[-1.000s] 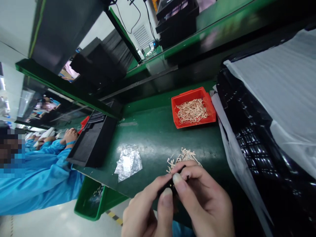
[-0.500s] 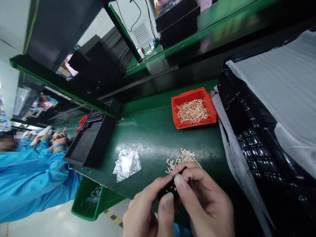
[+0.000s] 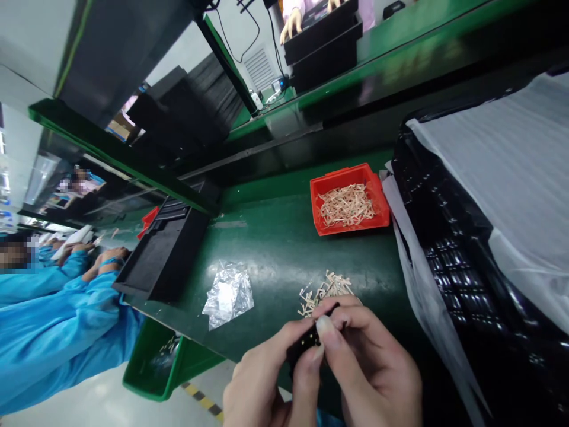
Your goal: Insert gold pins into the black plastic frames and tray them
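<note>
Between my two hands is a small black part [image 3: 303, 344] with a row of tiny gold-coloured dots; its exact kind is not clear. My left hand [image 3: 271, 370] is closed around its left end, with thumb and forefinger pinching it. The fingers of my right hand [image 3: 371, 362] press on its right end, the thumb lying on top. Just beyond my fingers, a loose pile of small pale strips [image 3: 331, 286] lies on the green table [image 3: 271, 237], partly hidden by my right hand. Farther back, a red bin [image 3: 351, 229] holds many similar strips.
Clear plastic bags [image 3: 229, 293] lie left of my hands. A black tray [image 3: 146, 261] stands at the left, beside a co-worker in blue sleeves [image 3: 89, 320]. Right of me are black trays [image 3: 457, 249] under white sheeting [image 3: 502, 142]. A green bin [image 3: 149, 362] sits below the table edge.
My left thumb has shifted right along the black part, nearer my right thumb. Another person's hands now show over the black boxes at the back.
</note>
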`<state>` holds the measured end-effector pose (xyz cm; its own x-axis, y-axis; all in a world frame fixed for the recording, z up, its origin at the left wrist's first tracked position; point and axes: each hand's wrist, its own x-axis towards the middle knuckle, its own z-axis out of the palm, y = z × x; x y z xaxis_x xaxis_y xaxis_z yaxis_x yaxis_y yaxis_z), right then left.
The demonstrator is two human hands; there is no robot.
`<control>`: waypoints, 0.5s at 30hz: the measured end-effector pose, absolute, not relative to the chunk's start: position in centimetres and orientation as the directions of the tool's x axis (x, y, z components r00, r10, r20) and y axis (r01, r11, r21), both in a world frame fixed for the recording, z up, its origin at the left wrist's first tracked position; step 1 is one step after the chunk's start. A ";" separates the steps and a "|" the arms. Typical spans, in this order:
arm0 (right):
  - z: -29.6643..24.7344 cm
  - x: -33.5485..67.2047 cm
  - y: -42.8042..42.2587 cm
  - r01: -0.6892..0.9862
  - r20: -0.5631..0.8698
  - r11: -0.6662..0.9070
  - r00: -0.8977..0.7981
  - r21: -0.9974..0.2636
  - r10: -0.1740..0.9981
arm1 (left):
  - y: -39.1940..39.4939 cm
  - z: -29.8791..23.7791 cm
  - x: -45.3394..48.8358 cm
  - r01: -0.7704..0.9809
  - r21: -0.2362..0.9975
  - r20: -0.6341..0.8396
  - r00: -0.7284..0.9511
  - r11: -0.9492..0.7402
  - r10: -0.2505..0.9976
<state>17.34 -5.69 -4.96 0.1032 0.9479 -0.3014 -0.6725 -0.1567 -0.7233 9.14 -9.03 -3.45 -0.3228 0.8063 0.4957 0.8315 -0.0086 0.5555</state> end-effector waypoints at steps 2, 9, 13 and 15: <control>-4.9 17.3 -5.7 -0.673 -0.297 -0.157 0.098 -0.723 0.950 | -9.0 -3.5 9.2 0.825 0.565 0.502 -0.334 -0.010 0.798; -5.4 17.7 -5.5 -0.663 -0.256 -0.125 0.103 -0.738 0.961 | -8.9 -3.3 9.5 0.843 0.537 0.529 -0.314 -0.024 0.789; -6.0 18.1 -5.3 -0.663 -0.175 -0.098 0.051 -0.742 0.983 | -9.0 -2.9 9.5 0.827 0.561 0.501 -0.318 -0.023 0.805; -5.8 18.0 -5.3 -0.672 -0.194 -0.111 0.050 -0.733 0.980 | -9.1 -2.9 9.6 0.817 0.576 0.498 -0.327 -0.024 0.804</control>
